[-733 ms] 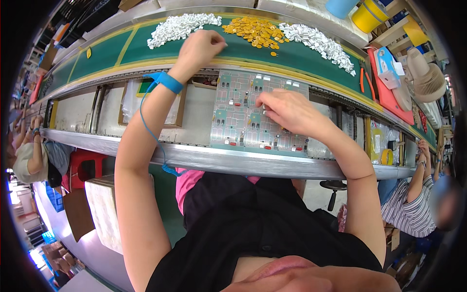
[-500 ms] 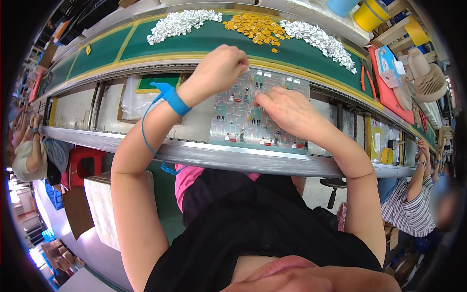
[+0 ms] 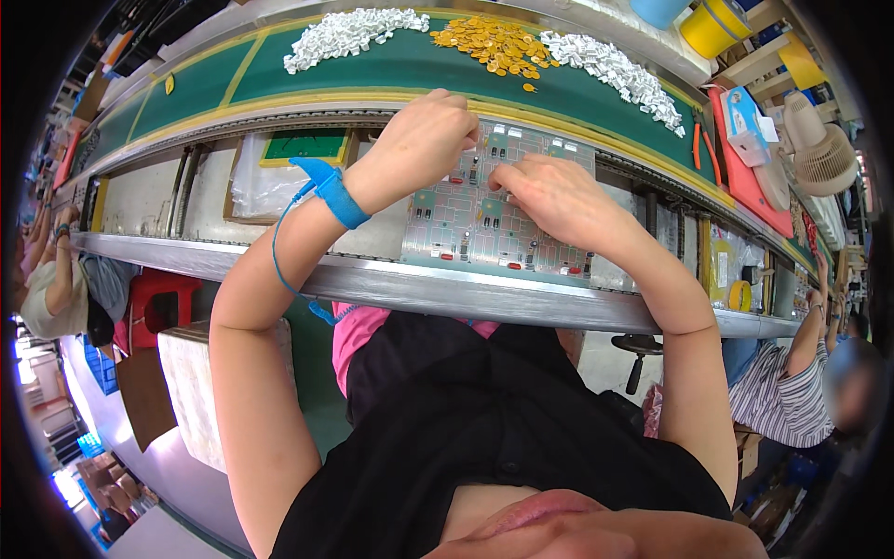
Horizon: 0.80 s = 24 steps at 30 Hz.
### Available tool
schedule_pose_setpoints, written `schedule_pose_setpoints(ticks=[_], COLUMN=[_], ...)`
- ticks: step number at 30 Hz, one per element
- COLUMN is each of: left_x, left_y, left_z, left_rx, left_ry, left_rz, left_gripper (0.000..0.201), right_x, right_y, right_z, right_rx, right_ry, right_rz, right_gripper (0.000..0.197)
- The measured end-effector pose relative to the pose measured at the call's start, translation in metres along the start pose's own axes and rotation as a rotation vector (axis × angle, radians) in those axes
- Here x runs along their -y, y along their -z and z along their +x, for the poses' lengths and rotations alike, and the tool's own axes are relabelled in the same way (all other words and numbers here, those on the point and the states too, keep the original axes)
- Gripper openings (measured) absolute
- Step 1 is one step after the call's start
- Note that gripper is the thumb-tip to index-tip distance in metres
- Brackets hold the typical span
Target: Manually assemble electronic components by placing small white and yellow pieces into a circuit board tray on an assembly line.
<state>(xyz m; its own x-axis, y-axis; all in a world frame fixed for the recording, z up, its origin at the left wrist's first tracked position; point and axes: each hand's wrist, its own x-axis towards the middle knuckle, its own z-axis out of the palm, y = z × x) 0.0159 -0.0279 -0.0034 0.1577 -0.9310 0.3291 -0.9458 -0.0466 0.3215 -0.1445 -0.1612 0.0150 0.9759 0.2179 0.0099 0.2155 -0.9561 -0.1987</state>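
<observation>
A panel of grey-green circuit boards (image 3: 447, 224) lies across the rails in front of me, dotted with small black, red and white components. My left hand (image 3: 430, 138) is curled over the panel's far left corner, fingertips pressed together; whatever they hold is hidden. Over the middle of the panel, my right hand (image 3: 557, 197) has its thumb and fingers pinched close to the board surface, and I cannot make out anything between them. A blue wrist strap (image 3: 342, 199) with a coiled cord circles my left wrist.
Beyond the rail, a green belt (image 3: 307, 82) carries white connector-like parts (image 3: 349, 35), yellow disc-shaped parts (image 3: 494, 42) and more white parts (image 3: 615, 74). Orange-handled pliers (image 3: 705, 149) and a beige fan (image 3: 815, 144) stand right. A metal rail (image 3: 447, 292) runs along the near side. Co-workers sit at both sides.
Both hands stay over the panel, with only slight finger and wrist shifts. The whole view has tilted a little. The co-worker's arm at the right has moved.
</observation>
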Motion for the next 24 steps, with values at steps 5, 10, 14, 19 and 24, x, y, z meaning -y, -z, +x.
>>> schedule_pose_setpoints(ticks=[5,10,14,19,24], left_x=[-0.007,-0.013,-0.023,-0.032,-0.036], left_y=[0.002,-0.005,-0.014,-0.018,-0.015], left_z=[0.001,-0.001,-0.005,-0.004,-0.003], left_rx=[0.023,0.058,0.110,0.146,0.185], left_ry=[-0.010,-0.014,-0.040,-0.067,-0.155], left_rz=[-0.008,-0.059,-0.093,-0.059,0.112], left_gripper=[0.007,0.007,0.007,0.005,0.004], right_x=[0.003,-0.001,-0.014,-0.029,-0.052], right_y=[-0.004,-0.001,0.028,0.036,0.047], right_z=[0.002,-0.001,-0.005,-0.010,-0.009], right_rx=[-0.009,-0.184,-0.156,-0.239,-0.179], right_ry=[-0.024,0.021,-0.131,-0.231,-0.417], right_rz=[0.000,-0.028,0.083,0.060,0.076], right_gripper=[0.022,0.024,0.018,0.018,0.018])
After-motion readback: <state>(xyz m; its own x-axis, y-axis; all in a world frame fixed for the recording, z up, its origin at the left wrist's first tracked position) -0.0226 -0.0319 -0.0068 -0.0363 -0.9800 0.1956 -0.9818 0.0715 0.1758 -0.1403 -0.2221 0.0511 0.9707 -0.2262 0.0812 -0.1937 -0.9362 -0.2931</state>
